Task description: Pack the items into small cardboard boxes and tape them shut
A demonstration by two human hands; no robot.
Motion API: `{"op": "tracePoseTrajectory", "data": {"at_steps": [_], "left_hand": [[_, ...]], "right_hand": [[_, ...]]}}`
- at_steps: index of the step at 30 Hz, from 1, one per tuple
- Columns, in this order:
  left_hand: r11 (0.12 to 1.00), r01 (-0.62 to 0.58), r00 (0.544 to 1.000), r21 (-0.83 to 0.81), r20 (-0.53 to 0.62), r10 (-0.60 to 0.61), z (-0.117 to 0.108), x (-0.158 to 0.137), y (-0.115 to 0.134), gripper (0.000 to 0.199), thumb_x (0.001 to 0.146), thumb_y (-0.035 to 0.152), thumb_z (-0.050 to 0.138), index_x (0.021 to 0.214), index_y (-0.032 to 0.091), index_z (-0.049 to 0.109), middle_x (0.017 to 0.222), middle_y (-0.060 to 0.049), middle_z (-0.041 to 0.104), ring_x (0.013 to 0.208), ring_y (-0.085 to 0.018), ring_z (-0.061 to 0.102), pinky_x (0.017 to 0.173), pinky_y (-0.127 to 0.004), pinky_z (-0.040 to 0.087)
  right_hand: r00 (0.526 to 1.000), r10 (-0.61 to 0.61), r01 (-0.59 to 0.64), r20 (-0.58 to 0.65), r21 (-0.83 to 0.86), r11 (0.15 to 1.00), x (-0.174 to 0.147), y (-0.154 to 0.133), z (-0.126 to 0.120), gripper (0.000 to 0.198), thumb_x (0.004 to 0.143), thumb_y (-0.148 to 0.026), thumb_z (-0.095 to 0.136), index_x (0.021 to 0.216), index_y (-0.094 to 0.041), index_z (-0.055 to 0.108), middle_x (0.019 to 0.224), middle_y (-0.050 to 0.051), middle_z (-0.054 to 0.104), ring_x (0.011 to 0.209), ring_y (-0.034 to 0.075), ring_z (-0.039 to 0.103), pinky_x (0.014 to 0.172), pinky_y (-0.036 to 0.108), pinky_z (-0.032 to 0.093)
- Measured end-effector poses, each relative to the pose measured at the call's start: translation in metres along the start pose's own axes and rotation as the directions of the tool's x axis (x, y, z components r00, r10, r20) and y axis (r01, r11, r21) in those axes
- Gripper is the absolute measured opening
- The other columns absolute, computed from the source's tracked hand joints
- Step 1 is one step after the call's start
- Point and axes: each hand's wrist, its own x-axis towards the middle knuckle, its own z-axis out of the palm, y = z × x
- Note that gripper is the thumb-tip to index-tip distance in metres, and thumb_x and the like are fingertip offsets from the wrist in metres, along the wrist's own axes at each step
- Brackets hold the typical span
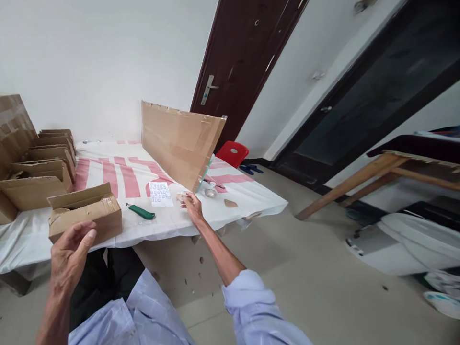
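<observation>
At the lower left, my left hand (74,254) is held in front of a small open cardboard box (97,215), its thumb and fingers apart and nothing in them. Whether it touches the box I cannot tell. My right hand (192,207) reaches over the table and pinches a small pale, tan-tinged piece (181,196), too small to make out its kind. Left of that hand lies a white sheet (160,194) with rows of small printed marks. A green utility knife (141,211) rests between the sheet and the box.
Several open cardboard boxes (39,184) line the table's left side. A large cardboard panel (179,143) stands behind my right hand. Near it are a clear round item (210,190) and a brown scrap (230,203). A red chair (233,153) stands beyond the white-and-pink tablecloth (266,200).
</observation>
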Motion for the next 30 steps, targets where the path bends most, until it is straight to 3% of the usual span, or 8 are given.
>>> {"op": "tracePoseTrajectory", "data": {"at_steps": [4,8,11,14,17,22,25,30], "left_hand": [[0.999,-0.045,0.995,0.019,0.090,0.043,0.016,-0.003,-0.002,0.042,0.078,0.056,0.085,0.097,0.019,0.078,0.098,-0.007,0.079,0.087,-0.022,0.072,0.082,-0.032,0.060],[0.989,-0.144,0.951,0.019,0.279,0.133,0.037,-0.017,0.006,0.030,0.083,0.043,0.083,0.101,0.020,0.080,0.099,-0.006,0.076,0.079,-0.017,0.069,0.071,-0.027,0.057],[0.993,-0.119,0.928,-0.006,0.356,0.113,0.045,-0.028,0.012,0.043,0.077,0.041,0.091,0.113,0.020,0.079,0.102,-0.006,0.076,0.075,-0.016,0.069,0.068,-0.026,0.057],[0.996,-0.087,0.935,-0.004,0.344,0.083,0.046,-0.035,0.014,0.053,0.069,0.042,0.097,0.113,0.018,0.079,0.092,-0.005,0.078,0.072,-0.016,0.069,0.068,-0.026,0.057],[0.999,-0.042,0.947,-0.034,0.316,0.050,0.044,-0.039,0.013,0.050,0.072,0.043,0.096,0.110,0.016,0.079,0.080,-0.004,0.079,0.070,-0.017,0.072,0.069,-0.028,0.059],[0.987,0.019,0.952,-0.158,0.306,0.031,0.042,-0.040,0.006,0.043,0.076,0.045,0.094,0.105,0.015,0.081,0.078,-0.006,0.082,0.068,-0.021,0.078,0.068,-0.031,0.065],[0.989,-0.050,0.959,-0.139,0.271,0.087,0.040,-0.040,0.005,0.033,0.079,0.039,0.090,0.102,0.017,0.084,0.080,-0.006,0.083,0.066,-0.020,0.077,0.064,-0.029,0.064],[0.951,-0.309,0.924,0.010,0.239,0.298,0.036,-0.040,0.011,0.010,0.090,0.025,0.077,0.086,0.020,0.085,0.071,-0.003,0.079,0.056,-0.013,0.068,0.054,-0.022,0.053]], "right_hand": [[0.985,-0.018,-0.014,0.170,0.183,0.983,-0.044,-0.017,0.016,0.067,0.072,-0.067,0.077,0.115,-0.018,0.062,0.100,0.007,0.073,0.069,0.015,0.066,0.064,0.033,0.060],[0.906,-0.091,-0.057,0.414,0.332,0.941,-0.112,-0.052,0.039,0.049,0.086,-0.055,0.079,0.118,-0.021,0.065,0.102,0.006,0.075,0.076,0.017,0.070,0.070,0.035,0.064],[0.848,-0.124,-0.098,0.515,0.382,0.919,-0.152,-0.079,0.051,0.042,0.090,-0.052,0.079,0.118,-0.023,0.065,0.105,0.005,0.076,0.079,0.017,0.070,0.071,0.034,0.064],[0.834,-0.126,-0.115,0.536,0.393,0.912,-0.175,-0.096,0.060,0.038,0.090,-0.050,0.081,0.115,-0.025,0.066,0.105,0.004,0.075,0.089,0.018,0.071,0.075,0.032,0.064],[0.843,-0.115,-0.120,0.526,0.392,0.912,-0.186,-0.106,0.067,0.038,0.089,-0.051,0.082,0.113,-0.026,0.066,0.103,0.003,0.075,0.090,0.019,0.071,0.076,0.032,0.064],[0.864,-0.108,-0.124,0.493,0.415,0.902,-0.191,-0.111,0.075,0.040,0.087,-0.051,0.084,0.111,-0.026,0.064,0.105,0.004,0.075,0.087,0.019,0.071,0.074,0.032,0.063],[0.873,-0.111,-0.117,0.475,0.425,0.898,-0.192,-0.112,0.076,0.041,0.086,-0.051,0.084,0.111,-0.026,0.063,0.106,0.004,0.076,0.090,0.020,0.072,0.073,0.032,0.064],[0.894,-0.108,-0.102,0.435,0.434,0.895,-0.195,-0.115,0.077,0.041,0.085,-0.051,0.084,0.110,-0.025,0.063,0.106,0.005,0.076,0.088,0.019,0.072,0.070,0.031,0.065]]}}
